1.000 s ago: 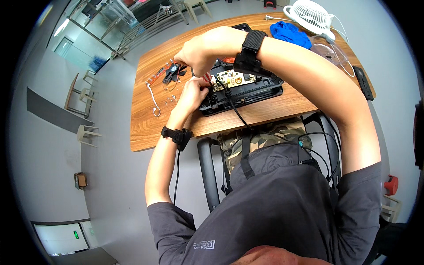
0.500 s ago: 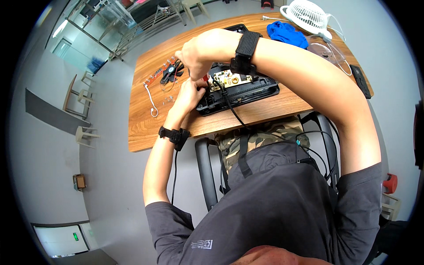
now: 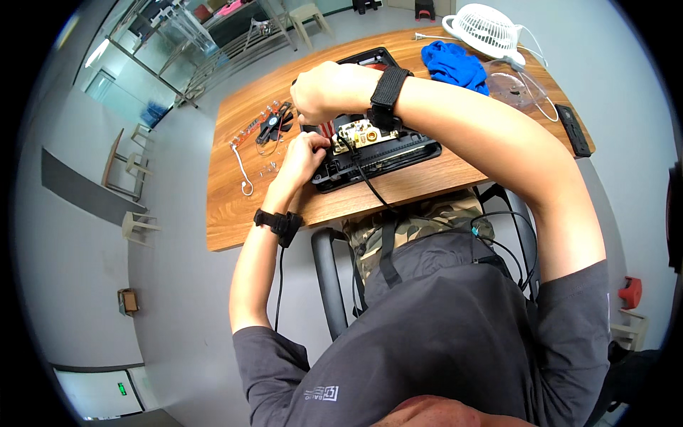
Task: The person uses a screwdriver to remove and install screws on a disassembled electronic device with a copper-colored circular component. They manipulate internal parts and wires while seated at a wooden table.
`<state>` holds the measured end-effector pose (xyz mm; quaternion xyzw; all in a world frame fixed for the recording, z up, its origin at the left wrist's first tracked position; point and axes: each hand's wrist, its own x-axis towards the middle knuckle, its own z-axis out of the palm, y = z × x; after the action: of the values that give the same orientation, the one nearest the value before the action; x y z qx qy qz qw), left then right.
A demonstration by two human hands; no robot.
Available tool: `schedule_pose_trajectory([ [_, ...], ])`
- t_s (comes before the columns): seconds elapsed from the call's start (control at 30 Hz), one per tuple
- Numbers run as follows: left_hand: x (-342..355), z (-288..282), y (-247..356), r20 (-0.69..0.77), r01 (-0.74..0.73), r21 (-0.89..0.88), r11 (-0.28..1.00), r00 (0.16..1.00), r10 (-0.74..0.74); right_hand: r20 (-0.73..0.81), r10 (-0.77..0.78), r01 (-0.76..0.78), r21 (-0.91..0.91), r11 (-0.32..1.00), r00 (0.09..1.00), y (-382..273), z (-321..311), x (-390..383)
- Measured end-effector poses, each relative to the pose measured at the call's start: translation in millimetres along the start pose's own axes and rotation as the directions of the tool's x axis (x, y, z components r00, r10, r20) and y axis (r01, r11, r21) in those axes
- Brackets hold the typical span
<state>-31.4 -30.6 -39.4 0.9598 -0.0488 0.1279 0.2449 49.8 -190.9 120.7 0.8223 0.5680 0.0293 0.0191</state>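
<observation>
From my end: pale stool [image 3: 139, 226] and cardboard box [image 3: 128, 302] at left, grey floor [image 3: 188, 285], then wood-grain table [image 3: 235, 217]. On it, left to right: white lead [image 3: 243, 173], red-orange strip [image 3: 249, 132], black fan [image 3: 271, 129], small loose bits [image 3: 269, 168] near the left hand [image 3: 303, 158]. Left hand: fingers bent at the left end of the open black casing [image 3: 390, 158]; can't tell if they grip anything. Right hand [image 3: 320, 92]: curled just beyond, grip hidden from me. Casing sits mid-table, circuit board [image 3: 361, 136] exposed, black cable [image 3: 369, 185] crossing it. Right wrist strap [image 3: 388, 91] and forearm block its far side. Further right: blue cloth [image 3: 455, 66], white fan [image 3: 486, 32], black bar [image 3: 573, 132] at the edge.
</observation>
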Motion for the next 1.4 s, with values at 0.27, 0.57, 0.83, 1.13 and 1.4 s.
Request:
schedule_pose_trajectory([
  [0.27, -3, 7, -15, -0.007, 0.047, 0.011, 0.999, 0.999, -0.047, 0.039, -0.198, 0.192, 0.125, 0.973, 0.979, 3, -6, 8],
  [0.57, -6, 6, -12, -0.02, -0.005, 0.002, 1.0, 1.0, 0.005, -0.083, -0.161, 0.156, -0.069, 0.985, 0.983, 1, 6, 2],
  [0.83, 1, 6, -11, -0.01, -0.024, -0.031, 0.999, 1.0, 0.024, 0.087, -0.147, 0.141, 0.078, 0.987, 0.985, 9, 1, 9],
  [1.13, -2, 1, -4, 0.022, 0.074, 0.014, 0.997, 0.997, -0.075, 0.128, -0.15, 0.155, -0.027, 0.988, 0.98, -7, 3, 24],
  [1.4, -4, 0, -4, 0.011, 0.067, -0.027, 0.997, 0.998, -0.066, 0.082, -0.092, 0.09, 0.03, 0.995, 0.992, -15, -10, -3],
])
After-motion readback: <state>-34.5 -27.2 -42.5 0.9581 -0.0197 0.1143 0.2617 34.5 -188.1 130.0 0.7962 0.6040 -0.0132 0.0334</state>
